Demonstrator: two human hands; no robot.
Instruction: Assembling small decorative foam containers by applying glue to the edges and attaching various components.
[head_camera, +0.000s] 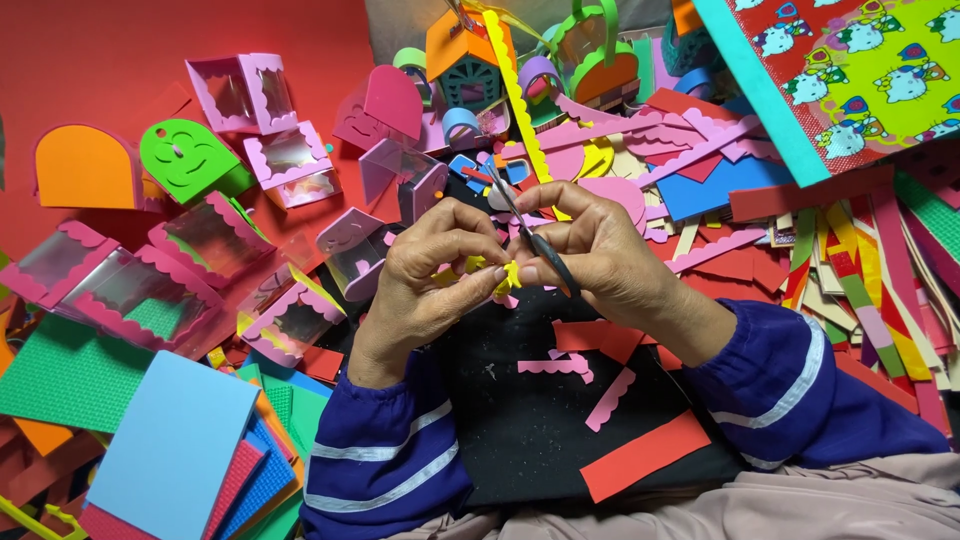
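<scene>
Holding: the right hand (600, 255) was wrapped around small dark scissors (535, 240), with the blades pointing up and away.
Left hand: the left hand (440, 265) was pinched shut on a little yellow foam piece (507, 277).
Yellow piece: it sat between the 2 hands, right at the fingertips, touching the scissors.
Middle: the hands were close together, over a black sheet (530, 410) in front of the person.
Scraps: pink wavy strips (560, 367) and a red strip (645, 455) lay on the black sheet, below the hands.
Sleeves: both arms wore dark blue sleeves (385, 450) with pale stripes.
Left side: pink foam boxes with clear windows (130, 290) lay on the red table (100, 60), well apart from the hands.
Green face: a green foam shape with a smile (185, 155) was beside an orange arch shape (85, 165).
Sheets: a light blue sheet (170, 445) lay on a stack of coloured sheets at the bottom left.
Back: a small orange foam house (465, 55) stood behind the hands, next to a long yellow wavy strip (520, 95).
Right side: a big heap of coloured strips (870, 290) lay there, under a bright cloth with a teal edge (850, 70).
</scene>
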